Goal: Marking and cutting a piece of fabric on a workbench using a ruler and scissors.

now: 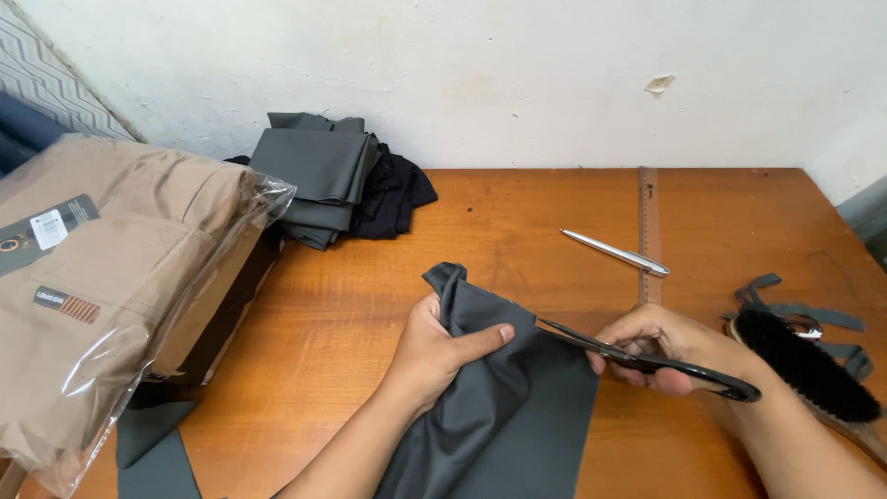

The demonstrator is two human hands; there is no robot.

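A piece of dark grey cloth [504,407] lies at the near edge of the wooden table [517,212], its upper part gathered and lifted, its lower part running out of view at the bottom of the picture. The left hand [439,351] grips the gathered cloth, fingers curled closed behind the fold and the thumb pressed flat across its front. The right hand [661,346] is closed through the handles of a pair of black scissors [637,359], whose blades are slightly parted with the tips at the right edge of the cloth, just beside the left thumb. Just right of that hand lies a black-bristled brush [808,365] with a wooden back, resting over several narrow grey cloth strips [799,314]. Beyond the hands, a silver pen [614,251] lies at a slant, its tip close to a long wooden ruler [650,236] that runs from the far table edge towards the right hand. At the far left of the table sits a stack of folded grey cloth [323,176] with a black cloth [397,189] touching its right side. A tan garment in a clear plastic bag [111,277] covers the left end of the table, and a further grey piece [152,448] shows beneath it.
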